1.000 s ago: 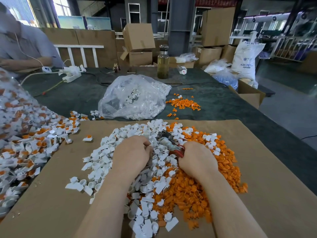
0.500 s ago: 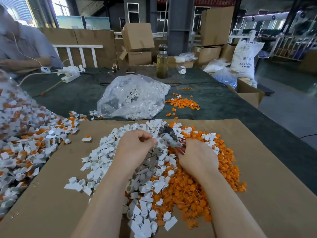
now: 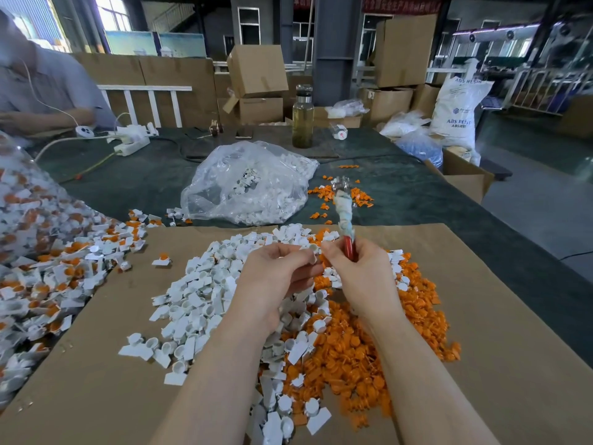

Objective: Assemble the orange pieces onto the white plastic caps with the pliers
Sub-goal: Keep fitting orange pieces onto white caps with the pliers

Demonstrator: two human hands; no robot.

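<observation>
Nearest the camera, two bare forearms reach forward over a sheet of brown cardboard (image 3: 500, 316) that covers the near part of the bench. Between and under them lies a loose heap of white plastic caps (image 3: 199, 303), small moulded cups each with a flat angular tab, smooth and matte. It runs into a heap of orange pieces (image 3: 353, 351) on the right, flat, rounded and glossy.

Above the heaps the left hand (image 3: 276, 277) has its fingers curled, and its fingertips pinch one white cap (image 3: 313, 250), whose round cup shows at the fingertips. Just beside it, the right hand (image 3: 359, 277) grips the pliers (image 3: 345, 216) with its fingers wrapped round the red handles. The pliers' long axis stands nearly upright, tilted slightly away from the camera, with the metal head pointing up and away. The shank is wound in pale, rough cloth or tape. The head is blurred, so the stand of its jaws cannot be told.

To the left, a large clear bag and spill of assembled caps (image 3: 41, 261), white with orange centres, spreads over the cardboard's edge.

Further off, on the dark green bench cover (image 3: 401, 194), sit a crinkled clear plastic bag (image 3: 250, 184) of white parts and a small scatter of orange bits (image 3: 333, 195). Beyond them stands a tall glass bottle (image 3: 302, 118) of yellowish liquid.
</observation>
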